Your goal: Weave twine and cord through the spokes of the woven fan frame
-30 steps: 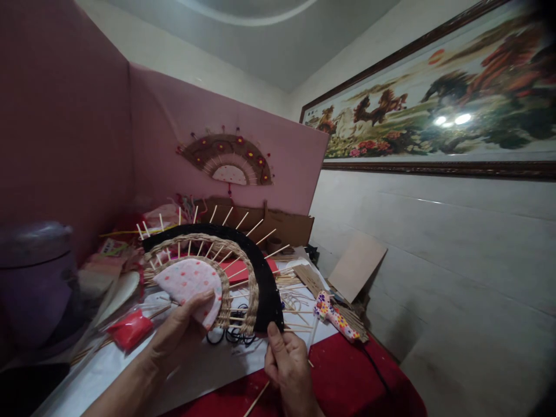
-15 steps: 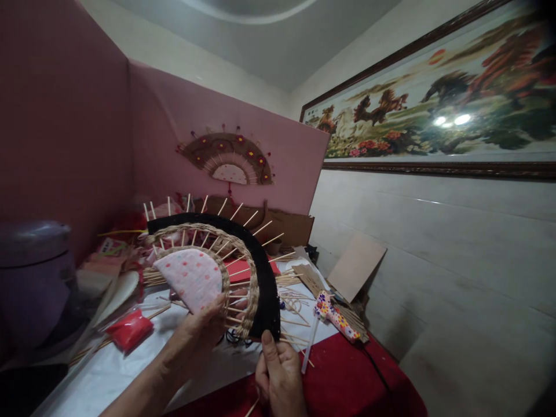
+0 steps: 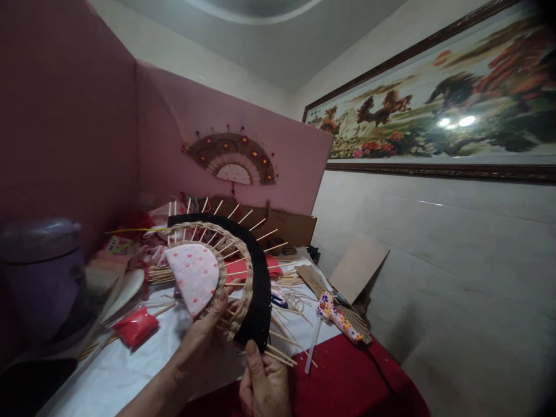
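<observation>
A half-round craft fan [image 3: 260, 278] is held up over the table. Its core is pink-and-white dotted cloth [image 3: 195, 272], ringed by braided tan cord and a wide black band, with thin wooden sticks radiating past the edge. My left hand [image 3: 206, 333] grips the fan near its cloth centre from below; some fingers are hidden behind it. At the lower right end of the black band, my right hand [image 3: 266, 376] pinches with the thumb on top. Several sticks poke out beside that hand.
A flower-patterned glue gun [image 3: 336, 318] and a translucent glue stick [image 3: 313, 347] lie on the right. A red packet [image 3: 136, 327] rests on the white sheet at left. Cardboard pieces [image 3: 359, 266] lean by the wall. A finished-looking fan [image 3: 237, 153] hangs on the pink panel.
The fan has tilted further, its lower right end dropping and shifting left. My right hand has moved slightly down and left along with it. The camera view has shifted a little.
</observation>
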Motion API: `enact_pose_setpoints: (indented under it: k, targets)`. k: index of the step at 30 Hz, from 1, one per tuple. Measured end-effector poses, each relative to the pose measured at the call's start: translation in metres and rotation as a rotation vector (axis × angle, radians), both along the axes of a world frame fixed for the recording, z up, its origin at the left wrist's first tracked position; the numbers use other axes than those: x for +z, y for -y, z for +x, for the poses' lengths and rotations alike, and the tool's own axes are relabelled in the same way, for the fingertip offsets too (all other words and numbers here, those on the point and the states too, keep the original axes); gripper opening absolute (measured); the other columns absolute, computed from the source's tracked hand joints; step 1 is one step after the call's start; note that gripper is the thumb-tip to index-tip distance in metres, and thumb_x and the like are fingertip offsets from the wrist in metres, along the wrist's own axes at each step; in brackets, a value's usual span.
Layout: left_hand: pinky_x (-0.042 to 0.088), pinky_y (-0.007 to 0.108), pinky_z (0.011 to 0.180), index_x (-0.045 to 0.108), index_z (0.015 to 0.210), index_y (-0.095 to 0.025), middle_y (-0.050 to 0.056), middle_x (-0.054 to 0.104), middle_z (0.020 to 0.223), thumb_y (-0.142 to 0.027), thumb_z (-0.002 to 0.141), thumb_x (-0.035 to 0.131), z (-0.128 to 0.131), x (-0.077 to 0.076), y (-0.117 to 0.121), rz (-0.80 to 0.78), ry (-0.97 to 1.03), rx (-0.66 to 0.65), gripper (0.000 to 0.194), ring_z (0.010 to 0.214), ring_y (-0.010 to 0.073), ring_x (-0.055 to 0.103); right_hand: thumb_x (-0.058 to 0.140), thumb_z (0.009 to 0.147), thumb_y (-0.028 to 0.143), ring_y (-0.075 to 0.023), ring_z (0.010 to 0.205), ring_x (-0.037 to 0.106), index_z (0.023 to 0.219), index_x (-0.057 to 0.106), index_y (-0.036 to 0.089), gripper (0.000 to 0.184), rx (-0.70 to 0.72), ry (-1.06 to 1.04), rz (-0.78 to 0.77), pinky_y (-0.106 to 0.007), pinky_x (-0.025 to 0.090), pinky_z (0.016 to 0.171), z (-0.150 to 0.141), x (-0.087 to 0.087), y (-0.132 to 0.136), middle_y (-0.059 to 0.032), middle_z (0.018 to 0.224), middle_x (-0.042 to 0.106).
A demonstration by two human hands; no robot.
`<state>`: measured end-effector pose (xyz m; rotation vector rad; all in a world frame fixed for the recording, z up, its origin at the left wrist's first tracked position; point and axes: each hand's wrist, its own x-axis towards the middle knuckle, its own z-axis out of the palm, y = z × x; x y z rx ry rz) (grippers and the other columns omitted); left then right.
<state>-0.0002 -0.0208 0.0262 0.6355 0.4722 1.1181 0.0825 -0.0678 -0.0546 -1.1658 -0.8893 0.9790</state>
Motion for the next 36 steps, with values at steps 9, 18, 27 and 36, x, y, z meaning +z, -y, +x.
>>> enact_pose_setpoints:
  k: [9,18,27,36]
  targets:
    - [0.051,0.023,0.049,0.067,0.095,-0.008,0.012,0.072,0.077,-0.019,0.078,0.062,-0.009,0.001,-0.012,-0.051,-0.088,0.029,0.021,0.059,0.0185,0.066,0.056,0.066,0.069,-0.0025,0.028,0.017,0.073,0.058,0.014,0.056,0.053,-0.009,0.033,-0.018,0.008,0.033,0.005,0.0,0.001,0.0111,0.031,0.027]
    - [0.054,0.026,0.061,0.067,0.104,-0.012,0.012,0.072,0.088,-0.02,0.078,0.062,-0.011,-0.007,-0.017,0.0,-0.042,-0.036,0.027,0.074,0.0231,0.069,0.051,0.077,0.061,-0.0029,0.037,0.022,0.09,0.06,0.016,0.048,0.007,0.163,0.238,-0.018,0.013,0.035,0.04,-0.004,0.016,0.0057,0.053,0.035]
    - [0.056,0.027,0.066,0.063,0.109,-0.012,0.012,0.071,0.095,-0.019,0.079,0.061,-0.014,-0.006,-0.018,0.009,-0.057,-0.026,0.031,0.08,0.0225,0.068,0.048,0.085,0.045,-0.0068,0.045,0.028,0.089,0.064,0.015,0.033,0.018,0.429,0.215,-0.02,0.02,0.042,0.084,0.012,0.012,0.0053,0.052,0.031]
    - [0.054,0.025,0.063,0.066,0.101,-0.011,0.011,0.073,0.085,-0.024,0.078,0.063,-0.017,0.0,-0.014,-0.023,-0.142,-0.111,0.027,0.074,0.0211,0.069,0.049,0.085,0.041,-0.0079,0.045,0.034,0.089,0.066,0.014,0.032,-0.173,0.551,0.322,-0.019,0.027,0.042,0.106,0.047,-0.013,0.0042,0.051,0.04]
